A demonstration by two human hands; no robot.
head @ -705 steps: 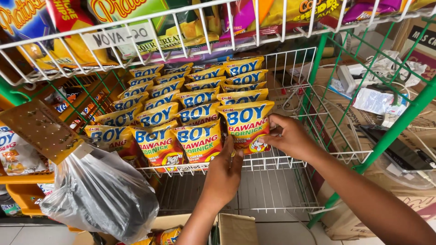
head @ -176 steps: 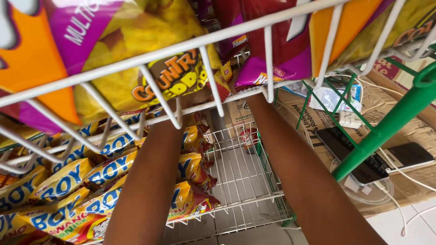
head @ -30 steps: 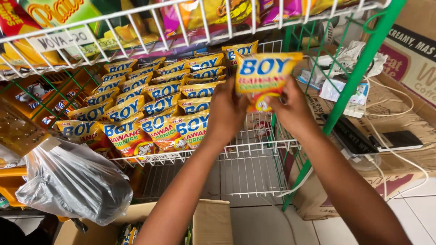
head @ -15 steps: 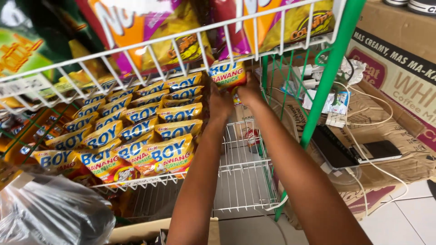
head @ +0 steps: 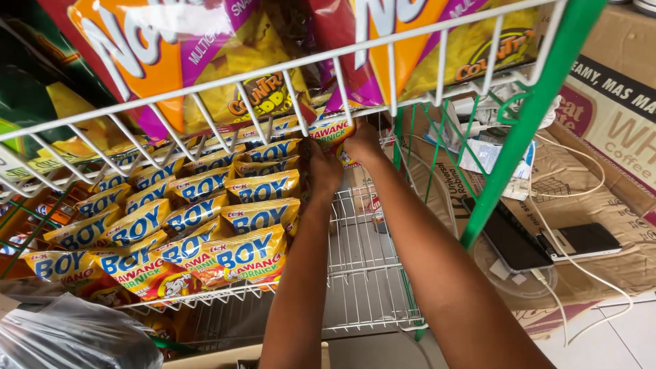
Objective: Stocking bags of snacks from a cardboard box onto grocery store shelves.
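Both hands' grip pinches a snack packet, half hidden behind the upper wire shelf.

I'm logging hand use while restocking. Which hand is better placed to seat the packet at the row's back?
Probably the right hand: it grips the yellow snack packet. The left hand sits lower, beside the stocked packets.

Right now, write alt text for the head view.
Both hands, left hand and right hand, hold a yellow snack packet at the back of a white wire shelf, beside rows of matching packets, under an upper basket of chip bags.
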